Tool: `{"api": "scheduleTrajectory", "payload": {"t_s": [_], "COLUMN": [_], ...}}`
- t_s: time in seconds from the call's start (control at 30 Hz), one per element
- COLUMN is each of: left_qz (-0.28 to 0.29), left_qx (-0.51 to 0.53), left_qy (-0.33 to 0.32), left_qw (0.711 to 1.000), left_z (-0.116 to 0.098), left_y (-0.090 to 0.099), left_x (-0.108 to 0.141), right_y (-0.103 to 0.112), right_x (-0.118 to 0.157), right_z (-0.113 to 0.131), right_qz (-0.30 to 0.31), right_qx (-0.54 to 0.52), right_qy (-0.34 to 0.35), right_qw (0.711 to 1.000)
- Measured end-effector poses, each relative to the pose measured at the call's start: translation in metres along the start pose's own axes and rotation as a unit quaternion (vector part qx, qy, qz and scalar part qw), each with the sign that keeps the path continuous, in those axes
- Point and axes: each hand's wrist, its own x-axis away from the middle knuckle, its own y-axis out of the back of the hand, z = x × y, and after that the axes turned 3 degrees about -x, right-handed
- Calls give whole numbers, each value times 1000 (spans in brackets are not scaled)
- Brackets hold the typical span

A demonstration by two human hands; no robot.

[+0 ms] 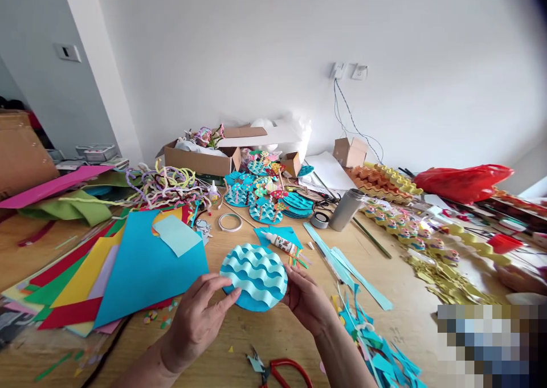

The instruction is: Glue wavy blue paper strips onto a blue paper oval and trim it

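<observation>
A round blue paper disc (pixel 255 306) with wavy light-blue strips across it is held up over the table. My left hand (pixel 199 311) pinches its left edge, thumb and index finger on the strips. My right hand (pixel 310 298) grips the right edge, with the fingertips partly hidden by the disc. Just beyond the disc, a glue bottle (pixel 282 244) lies on a piece of blue paper (pixel 293 233). Red-handled pliers (pixel 277 371) lie near the front edge.
Coloured sheets (pixel 145 268) are piled at the left. Finished wavy discs (pixel 265 210), a tape roll (pixel 230 222) and a grey flask (pixel 347 209) stand further back. Blue paper scraps (pixel 380 351) lie front right. At the right edge, another person's hand (pixel 519 277) shows.
</observation>
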Motion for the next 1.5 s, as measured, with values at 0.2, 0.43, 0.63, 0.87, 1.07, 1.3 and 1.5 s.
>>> {"api": "scheduleTrajectory", "payload": {"t_s": [0.2, 0.43, 0.63, 0.87, 1.07, 1.3, 1.5], "left_qz": [8, -36, -19, 45, 50, 18, 11], "left_qx": [0, 166, 348, 408, 448, 447, 443], "left_qy": [32, 347, 603, 615, 611, 631, 624], "left_qw": [999, 922, 717, 673, 651, 634, 643], "left_z": [-2, 5, 10, 8, 9, 11, 11], "left_y": [-2, -7, -6, -5, -4, -6, -9], "left_x": [0, 0, -14, -17, -19, -16, -12], "right_y": [4, 9, 6, 1, -1, -7, -13], "right_x": [1, 2, 6, 8, 8, 12, 15], "right_z": [1, 5, -1, -1, -3, -14, -24], "right_qz": [-2, 5, 39, 47, 12, -25, 13], "right_qx": [19, 94, 191, 231, 243, 503, 630], "right_qy": [13, 84, 82, 63, 80, 351, 403], "right_qw": [1000, 992, 977, 970, 967, 789, 664]}}
